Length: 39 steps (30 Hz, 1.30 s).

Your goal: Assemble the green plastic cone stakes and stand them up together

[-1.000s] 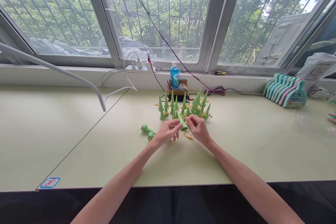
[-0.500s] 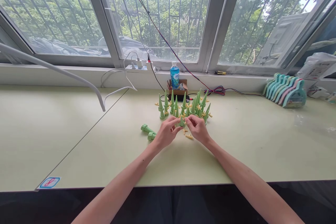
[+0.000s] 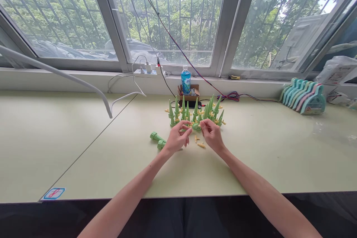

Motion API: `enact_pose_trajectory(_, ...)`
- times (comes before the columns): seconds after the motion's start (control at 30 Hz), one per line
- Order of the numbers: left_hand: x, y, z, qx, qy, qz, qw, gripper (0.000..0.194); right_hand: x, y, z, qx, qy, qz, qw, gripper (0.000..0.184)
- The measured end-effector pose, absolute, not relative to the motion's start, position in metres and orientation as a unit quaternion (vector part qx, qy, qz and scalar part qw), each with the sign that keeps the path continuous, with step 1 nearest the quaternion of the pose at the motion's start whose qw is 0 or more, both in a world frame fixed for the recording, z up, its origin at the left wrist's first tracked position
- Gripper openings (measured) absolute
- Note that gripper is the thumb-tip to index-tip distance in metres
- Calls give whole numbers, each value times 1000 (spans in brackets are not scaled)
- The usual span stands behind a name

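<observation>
A green plant watering spike (image 3: 196, 127) is between my hands, its tip turned so that it looks round and foreshortened. My left hand (image 3: 178, 138) is just left of it, fingers apart and holding nothing. On the other side my right hand (image 3: 211, 134) pinches a small yellow valve (image 3: 199, 125) at the spike's side; the fingers partly cover it. Behind the hands, several green spikes (image 3: 195, 108) stand upright with yellow valves on them. Two loose yellow valves (image 3: 201, 145) lie in front. Left of my left wrist, two green spikes (image 3: 154, 136) lie on their sides.
A blue bottle (image 3: 185, 80) stands by a small cardboard box (image 3: 196, 91) at the back, with a black device (image 3: 191, 104) before it. Coiled cable (image 3: 230, 96) lies behind right. Pastel hangers (image 3: 304, 96) stand far right. A white curved tube (image 3: 92, 86) reaches over the left table.
My left hand has let go of the spike and drawn slightly left and down, fingers parting. The spike has tipped from upright to pointing another way, beside my right hand.
</observation>
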State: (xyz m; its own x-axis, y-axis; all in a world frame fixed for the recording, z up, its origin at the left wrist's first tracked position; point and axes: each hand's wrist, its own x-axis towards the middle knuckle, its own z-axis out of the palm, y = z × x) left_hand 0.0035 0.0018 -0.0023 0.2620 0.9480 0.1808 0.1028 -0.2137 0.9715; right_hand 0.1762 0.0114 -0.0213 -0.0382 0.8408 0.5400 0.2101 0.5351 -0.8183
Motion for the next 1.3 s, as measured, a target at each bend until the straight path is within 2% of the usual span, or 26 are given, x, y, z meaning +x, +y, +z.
enact_pose_trajectory(0.17,3,1,2,553,369,390,637,44,176,10,-20,-366,-696,285,548,29)
enact_pose_trajectory(0.27,3,0,2,549,352,391,650,44,175,9,-19,-350,-717,292,528,29)
enact_pose_trajectory(0.53,3,-2,-2,620,381,418,544,50,174,11,-22,-358,-711,304,524,27)
enact_pose_trajectory(0.77,4,-3,-10,744,391,417,345,44,175,11,-23,-404,-700,295,509,34)
enact_pose_trajectory(1.0,5,-1,-17,786,370,428,249,36,174,11,-24,-403,-697,310,506,36)
enact_pose_trajectory(1.1,7,-3,-13,781,369,437,250,37,173,10,-23,-402,-695,303,513,35)
enact_pose_trajectory(1.23,9,-6,-4,741,392,453,303,53,173,9,-22,-399,-688,289,532,33)
enact_pose_trajectory(1.3,9,-6,-2,704,401,476,342,48,173,9,-21,-396,-685,289,539,32)
